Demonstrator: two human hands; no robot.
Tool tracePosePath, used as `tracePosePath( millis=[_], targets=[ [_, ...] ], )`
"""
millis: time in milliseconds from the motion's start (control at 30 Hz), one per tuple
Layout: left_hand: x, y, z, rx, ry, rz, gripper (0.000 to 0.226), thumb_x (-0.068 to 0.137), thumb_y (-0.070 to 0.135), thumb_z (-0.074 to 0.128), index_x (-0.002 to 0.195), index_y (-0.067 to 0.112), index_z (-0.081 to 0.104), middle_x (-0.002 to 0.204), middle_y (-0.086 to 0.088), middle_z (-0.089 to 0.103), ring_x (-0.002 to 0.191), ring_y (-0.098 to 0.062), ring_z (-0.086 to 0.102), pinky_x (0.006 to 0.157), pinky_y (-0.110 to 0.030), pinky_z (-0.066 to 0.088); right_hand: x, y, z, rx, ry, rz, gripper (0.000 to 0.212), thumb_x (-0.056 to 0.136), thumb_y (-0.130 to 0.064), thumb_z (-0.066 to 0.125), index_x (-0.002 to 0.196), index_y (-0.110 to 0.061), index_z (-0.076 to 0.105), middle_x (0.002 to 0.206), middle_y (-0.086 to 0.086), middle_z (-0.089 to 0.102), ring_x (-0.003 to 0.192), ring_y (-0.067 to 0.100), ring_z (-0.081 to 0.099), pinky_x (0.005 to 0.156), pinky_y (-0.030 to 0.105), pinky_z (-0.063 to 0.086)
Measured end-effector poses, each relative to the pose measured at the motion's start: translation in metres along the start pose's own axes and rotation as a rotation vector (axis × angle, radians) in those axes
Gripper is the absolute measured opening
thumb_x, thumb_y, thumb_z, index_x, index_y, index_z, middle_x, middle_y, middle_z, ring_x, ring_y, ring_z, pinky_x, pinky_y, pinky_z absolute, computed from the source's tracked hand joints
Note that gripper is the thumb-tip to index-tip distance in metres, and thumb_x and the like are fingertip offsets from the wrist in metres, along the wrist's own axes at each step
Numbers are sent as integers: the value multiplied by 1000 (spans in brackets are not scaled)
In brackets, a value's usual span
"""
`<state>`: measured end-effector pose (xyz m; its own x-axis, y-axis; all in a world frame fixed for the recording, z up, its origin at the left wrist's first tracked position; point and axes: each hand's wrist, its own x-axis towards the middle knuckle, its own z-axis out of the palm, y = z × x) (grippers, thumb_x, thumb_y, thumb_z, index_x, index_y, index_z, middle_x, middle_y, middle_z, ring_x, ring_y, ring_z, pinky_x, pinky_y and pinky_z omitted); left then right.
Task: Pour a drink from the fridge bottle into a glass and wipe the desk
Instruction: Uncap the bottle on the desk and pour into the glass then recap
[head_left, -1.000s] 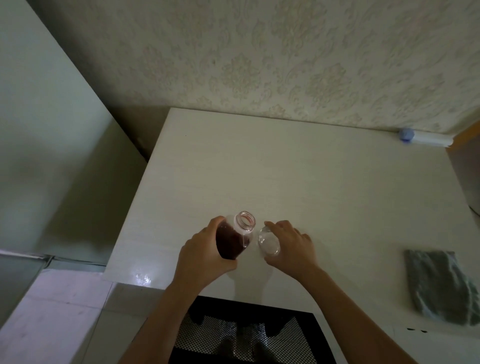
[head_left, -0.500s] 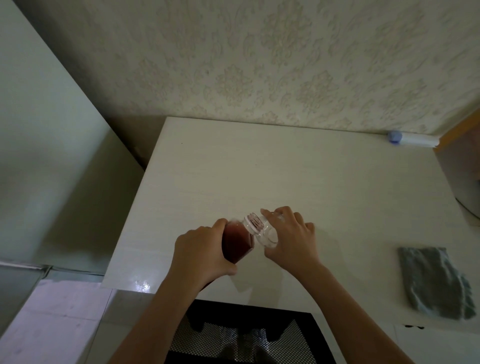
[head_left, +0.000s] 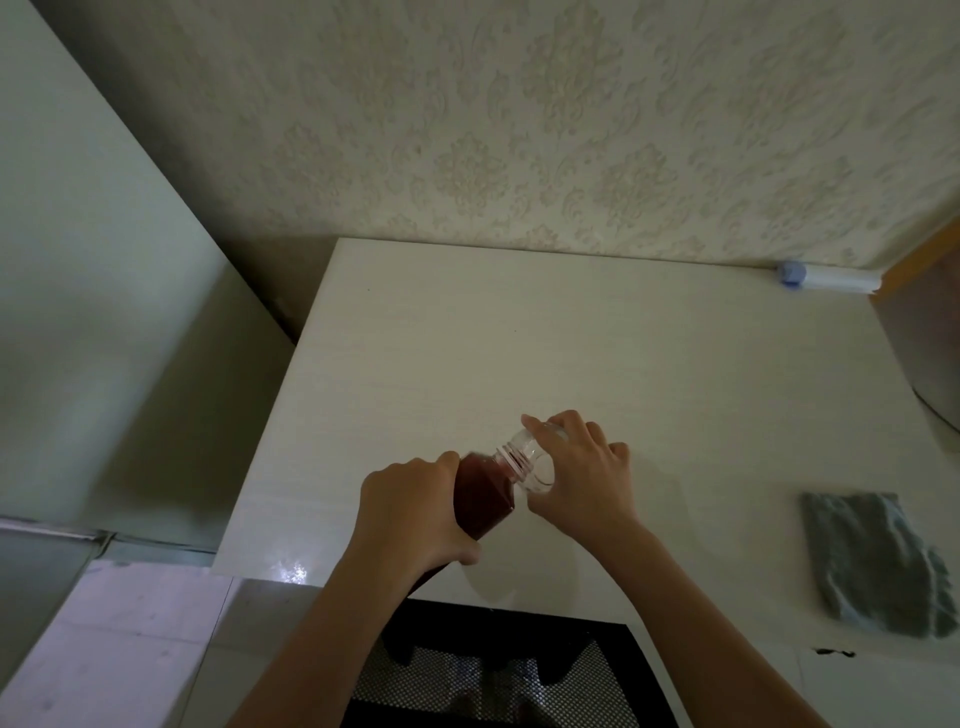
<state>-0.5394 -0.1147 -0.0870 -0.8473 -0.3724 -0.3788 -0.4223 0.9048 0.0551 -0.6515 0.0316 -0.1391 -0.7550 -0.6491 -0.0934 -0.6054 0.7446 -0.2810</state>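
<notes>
While the pale tabletop fills most of the view below the patterned wall, a grey-green cloth lies crumpled near its right edge, well apart from the pouring and nearer the right arm. Near the front edge, the left hand is wrapped firmly around the lower body of the bottle, which holds dark red drink and is tipped over. Its long axis runs from lower left up to upper right, so its open threaded mouth points right and away, meeting the rim of the glass. The right hand is closed around that small clear glass, just right of the bottle. The glass looks tilted toward the neck, though blur hides any liquid inside it.
</notes>
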Motion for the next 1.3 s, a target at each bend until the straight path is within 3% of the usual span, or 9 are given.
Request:
tracePosePath(
  millis=[300,500,833,1033,1300],
  targets=[
    [-2,4,-3,41,-31,-2,70,53,56,71,113,28,50,89,9,62,69,-13,51,59,-23,38,-1,0,-2,-4,-6,4,77,66,-35,70,134,-38,35,125,-6,43,109,17,45,84,40,37],
    [-1,6,-3,34,-50,15,70,53,55,71,114,27,50,90,8,63,77,-14,60,62,-22,41,-2,2,-2,-7,-11,9,75,67,-33,69,134,-36,37,124,-5,44,109,18,45,84,40,37],
    [-1,6,-4,51,-65,18,70,53,55,71,114,27,51,89,9,61,69,-13,51,61,-22,39,-3,4,-4,-6,-29,11,71,72,-37,66,135,-36,34,126,-4,41,111,18,43,89,42,37],
    [-1,7,0,56,-83,24,73,53,56,71,117,28,50,94,8,63,81,-14,61,64,-23,42,-4,6,-5,-3,-48,18,75,69,-37,67,136,-36,33,127,-5,41,112,18,42,89,41,35],
    [0,8,4,43,-83,32,73,52,57,71,116,29,50,92,9,63,77,-13,59,63,-24,43,-7,11,-1,1,-39,27,74,68,-38,68,134,-36,36,126,-4,42,112,19,43,88,41,35]
  ],
)
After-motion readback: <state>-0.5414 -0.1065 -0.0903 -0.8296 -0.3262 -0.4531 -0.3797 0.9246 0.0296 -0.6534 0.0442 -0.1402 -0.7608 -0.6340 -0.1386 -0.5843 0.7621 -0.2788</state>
